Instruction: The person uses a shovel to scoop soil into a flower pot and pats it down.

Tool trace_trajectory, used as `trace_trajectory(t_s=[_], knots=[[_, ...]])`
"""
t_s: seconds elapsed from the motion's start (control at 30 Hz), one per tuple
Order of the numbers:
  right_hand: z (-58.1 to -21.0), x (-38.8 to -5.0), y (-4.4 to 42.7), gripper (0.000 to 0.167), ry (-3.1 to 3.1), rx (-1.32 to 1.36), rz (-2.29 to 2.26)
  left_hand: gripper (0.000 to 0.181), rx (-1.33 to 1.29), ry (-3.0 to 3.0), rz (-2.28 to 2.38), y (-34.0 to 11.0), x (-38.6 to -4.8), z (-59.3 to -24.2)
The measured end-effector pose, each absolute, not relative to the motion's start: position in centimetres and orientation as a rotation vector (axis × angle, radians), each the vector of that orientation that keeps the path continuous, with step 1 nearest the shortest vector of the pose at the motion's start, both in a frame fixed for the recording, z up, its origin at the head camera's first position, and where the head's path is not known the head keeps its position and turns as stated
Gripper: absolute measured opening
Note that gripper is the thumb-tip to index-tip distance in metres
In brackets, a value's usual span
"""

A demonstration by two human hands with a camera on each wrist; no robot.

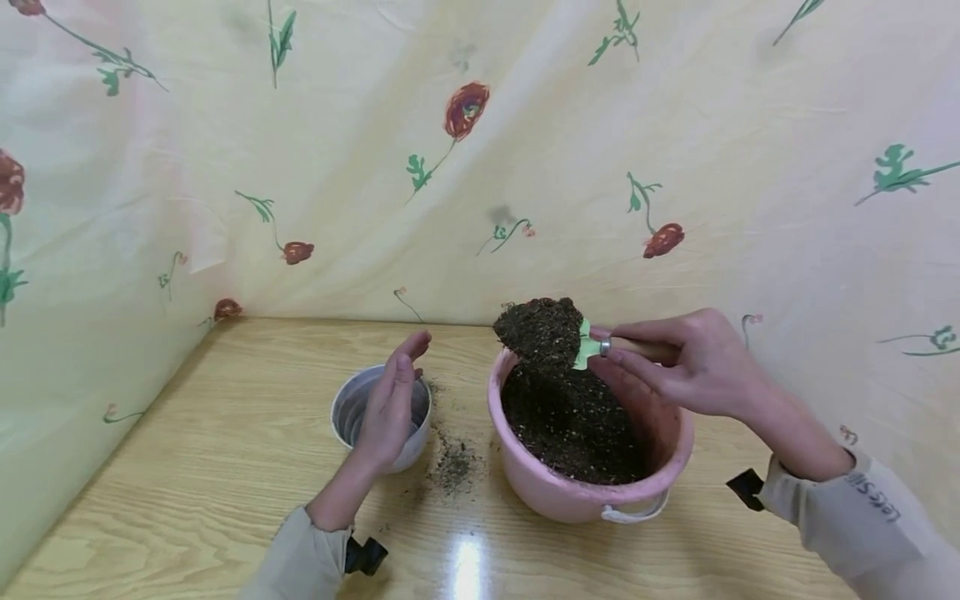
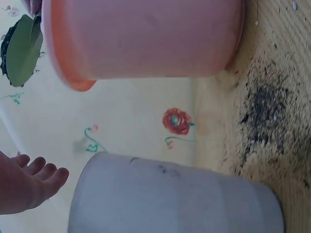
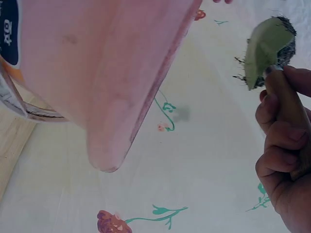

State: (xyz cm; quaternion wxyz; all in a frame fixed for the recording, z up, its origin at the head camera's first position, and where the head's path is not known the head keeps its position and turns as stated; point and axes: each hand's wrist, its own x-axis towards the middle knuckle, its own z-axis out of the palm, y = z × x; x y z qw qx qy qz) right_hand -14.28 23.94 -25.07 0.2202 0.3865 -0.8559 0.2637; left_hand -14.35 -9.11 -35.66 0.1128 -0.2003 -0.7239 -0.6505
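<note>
My right hand (image 1: 697,362) grips the wooden handle (image 1: 645,349) of a small green trowel (image 1: 588,346), its fingers curled round it in the right wrist view. Dark soil (image 1: 542,333) is heaped on the blade, which is above the back left rim of a pink bucket (image 1: 551,496). More soil lies inside the bucket. My left hand (image 1: 388,408), fingers extended, is over a grey pot (image 1: 347,408) and hides part of its opening. In the left wrist view the fingers are a little apart from the rim of the grey pot (image 2: 165,199).
Spilled soil (image 1: 454,465) is scattered on the wooden table (image 1: 225,442) between pot and bucket. The bucket's white handle (image 1: 636,510) hangs at its front. A flower-patterned cloth (image 1: 337,167) stands behind the table and along its left side.
</note>
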Motion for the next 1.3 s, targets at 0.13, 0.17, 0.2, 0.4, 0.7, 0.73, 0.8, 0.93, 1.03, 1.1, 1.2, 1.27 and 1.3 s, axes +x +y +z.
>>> trace_trajectory(t_s=[0.13,0.17,0.2,0.4,0.7,0.73,0.8,0.93,1.03,1.1,1.2,1.27,1.3], knots=[[-24.9,-14.5,24.3,0.027,-2.313,1.094,0.748,0.053,-0.63,-2.141,-1.871,-9.5,-14.5,-35.4],[-24.8,-14.6,24.4,0.026,-2.303,1.103,0.745,0.052,-0.637,-2.151,-1.86,-9.7,-14.4,-35.2],[-24.7,-14.7,24.4,0.025,-2.29,1.119,0.742,0.052,-0.642,-2.161,-1.85,-9.8,-14.4,-35.1],[-24.0,-15.0,25.0,0.019,-2.254,1.161,0.702,0.049,-0.69,-2.199,-1.788,-11.0,-14.4,-34.7],[-23.1,-15.3,25.6,0.02,-2.243,1.136,0.652,0.047,-0.648,-2.238,-1.668,-13.0,-14.5,-34.7],[-23.0,-15.4,25.6,0.017,-2.243,1.141,0.642,0.047,-0.639,-2.244,-1.662,-13.1,-14.5,-34.7],[-22.8,-15.6,25.4,0.011,-2.242,1.138,0.618,0.047,-0.621,-2.254,-1.656,-13.4,-14.6,-34.8],[-22.2,-15.8,24.7,0.008,-2.244,1.133,0.594,0.047,-0.586,-2.275,-1.644,-13.7,-14.6,-34.9],[-21.7,-16.0,23.9,0.01,-2.251,1.134,0.591,0.047,-0.565,-2.288,-1.638,-13.9,-14.5,-35.0],[-21.4,-16.2,23.4,0.014,-2.257,1.134,0.597,0.047,-0.551,-2.293,-1.634,-14.1,-14.5,-35.2],[-21.1,-16.5,22.7,0.015,-2.254,1.146,0.586,0.047,-0.542,-2.3,-1.626,-14.3,-14.5,-35.5],[-21.0,-16.7,22.2,0.017,-2.245,1.156,0.594,0.048,-0.543,-2.3,-1.619,-14.5,-14.5,-35.7],[-21.0,-16.8,22.0,0.016,-2.241,1.164,0.595,0.048,-0.546,-2.3,-1.614,-14.6,-14.5,-35.7]])
